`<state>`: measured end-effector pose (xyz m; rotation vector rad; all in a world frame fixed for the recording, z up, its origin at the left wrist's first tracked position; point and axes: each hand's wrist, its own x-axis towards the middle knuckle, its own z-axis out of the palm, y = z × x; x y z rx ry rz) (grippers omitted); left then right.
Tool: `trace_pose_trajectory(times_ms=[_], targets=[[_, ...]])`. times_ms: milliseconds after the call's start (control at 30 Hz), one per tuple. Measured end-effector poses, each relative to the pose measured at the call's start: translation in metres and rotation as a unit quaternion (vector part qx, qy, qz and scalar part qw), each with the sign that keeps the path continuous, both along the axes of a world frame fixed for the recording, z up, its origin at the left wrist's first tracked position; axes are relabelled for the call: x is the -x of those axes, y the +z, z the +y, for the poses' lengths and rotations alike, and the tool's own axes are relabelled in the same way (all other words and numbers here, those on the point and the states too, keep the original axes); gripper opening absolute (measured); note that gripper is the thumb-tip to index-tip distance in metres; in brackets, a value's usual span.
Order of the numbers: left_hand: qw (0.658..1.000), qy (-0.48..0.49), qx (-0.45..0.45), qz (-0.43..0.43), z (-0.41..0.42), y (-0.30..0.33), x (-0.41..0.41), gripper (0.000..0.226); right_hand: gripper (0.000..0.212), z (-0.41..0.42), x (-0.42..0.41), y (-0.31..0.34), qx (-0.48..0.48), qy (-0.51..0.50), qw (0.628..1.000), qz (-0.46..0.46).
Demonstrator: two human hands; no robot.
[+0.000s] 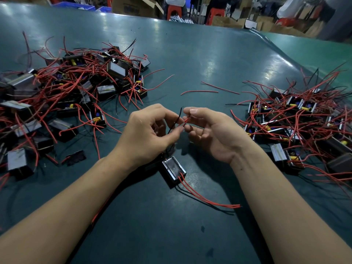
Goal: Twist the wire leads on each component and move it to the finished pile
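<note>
On the tabletop (190, 60): one pile of components (72, 96) at left, another pile (297, 126) at right, two loose wires (209, 90) between them farther back. Near the front edge, between both piles, a single component (173, 168), just under the left hand (146, 134), right hand (211, 130) beside it.

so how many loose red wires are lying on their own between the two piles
2: one red wire lies centre-table; the other red wire lies just to its right, angled. More may hide in the piles.
</note>
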<state>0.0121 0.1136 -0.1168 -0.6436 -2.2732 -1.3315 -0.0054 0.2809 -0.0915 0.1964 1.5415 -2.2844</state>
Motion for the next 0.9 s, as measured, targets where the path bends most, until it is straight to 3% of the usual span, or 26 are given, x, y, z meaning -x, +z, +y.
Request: trace_pose_trajectory(times_ms=[133, 233, 467, 733, 900], targets=[[1.000, -0.015, -0.001, -0.019, 0.000, 0.000, 0.000, 0.017, 0.015, 0.003, 0.000, 0.004, 0.071, -0.013, 0.995, -0.061], [1.000, -0.017, 0.006, -0.007, -0.001, 0.000, 0.000, 0.015, 0.013, 0.002, 0.001, 0.002, 0.067, -0.032, 0.994, -0.080], [0.996, 0.081, 0.035, 0.024, -0.002, -0.001, 0.001, 0.014, 0.006, 0.007, 0.002, -0.006, -0.131, -0.070, 0.985, 0.093], [0.997, 0.025, 0.068, 0.035, -0.002, 0.001, 0.000, 0.015, 0.011, 0.009, -0.005, 0.001, -0.123, 0.025, 0.967, 0.220], [0.997, 0.010, 0.066, 0.041, -0.004, 0.001, -0.002, 0.019, 0.009, 0.005, -0.005, -0.002, -0.128, 0.019, 0.963, 0.238]])
